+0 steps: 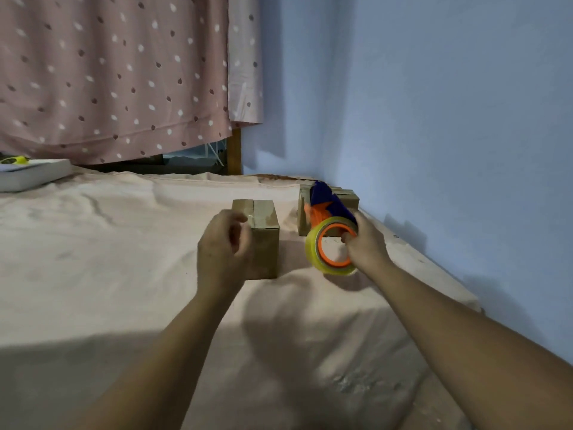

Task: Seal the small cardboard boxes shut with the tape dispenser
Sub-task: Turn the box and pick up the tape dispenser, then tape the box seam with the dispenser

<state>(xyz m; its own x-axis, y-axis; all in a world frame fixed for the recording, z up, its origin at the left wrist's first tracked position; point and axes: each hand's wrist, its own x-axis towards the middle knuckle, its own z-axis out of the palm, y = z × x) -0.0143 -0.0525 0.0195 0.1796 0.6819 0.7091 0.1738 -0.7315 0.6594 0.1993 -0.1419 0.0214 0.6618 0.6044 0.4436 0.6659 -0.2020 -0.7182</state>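
**Near box taped on top; dispenser held clear to its right**

Near box [263, 243]: stands at frame centre on the sheet [124, 259], flaps closed. A glossy strip runs along the top seam from back to front, so the top reads as sealed. Whether the strip laps down the front face cannot be made out.

Tape dispenser [328, 200]: right of the near box and apart from it. It is judged to be lifted, given the shadow on the sheet below. Its blue and orange body points up-frame. The yellowish tape roll [312, 246] on its orange core faces the camera. No drawn-out tape is visible.

Right hand [366, 243]: grips the dispenser, with fingers hooked into the roll's core.

Left hand [223, 246]: at the near-left corner of the near box, fingers curled, motion-blurred. Cannot tell whether it holds the box, pinches something or holds nothing.

Far boxes [350, 199]: right of centre, close to the wall [434, 119], behind the dispenser. There appear to be at least two. The dispenser covers their count and top seams.

Progress, as a judgement: one box is sealed on top. The state of the far group is unknown, so it may be what is left.

Surroundings: a dotted curtain [108, 72] hangs at upper left. A white slab [37, 176] carrying a yellow item [17, 159] is cut off by the left edge; neither can be identified.
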